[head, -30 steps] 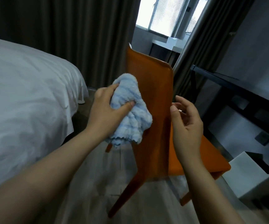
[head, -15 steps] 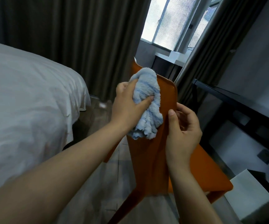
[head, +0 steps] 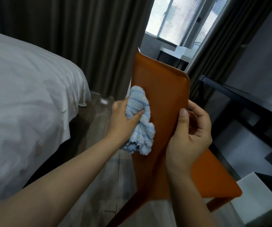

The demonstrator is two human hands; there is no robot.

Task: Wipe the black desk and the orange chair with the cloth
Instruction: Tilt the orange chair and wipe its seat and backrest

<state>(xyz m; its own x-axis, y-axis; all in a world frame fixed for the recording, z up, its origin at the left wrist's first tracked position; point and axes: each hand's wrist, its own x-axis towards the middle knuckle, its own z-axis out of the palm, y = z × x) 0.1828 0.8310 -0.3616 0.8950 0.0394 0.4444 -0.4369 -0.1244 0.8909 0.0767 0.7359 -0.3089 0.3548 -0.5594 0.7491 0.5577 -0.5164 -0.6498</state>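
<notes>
The blue cloth is bunched in the left hand and pressed against the back of the orange chair. The backrest's right edge is clasped in the grip of the right hand. The black counter is seen at right, apart from both hands.

The chair stands on the floor between the bed on its left and the desk on its right. The cloth lies against the left edge of the chair's back. Behind the chair hang curtains, with a window beyond. A bin sits below the desk's near end.
</notes>
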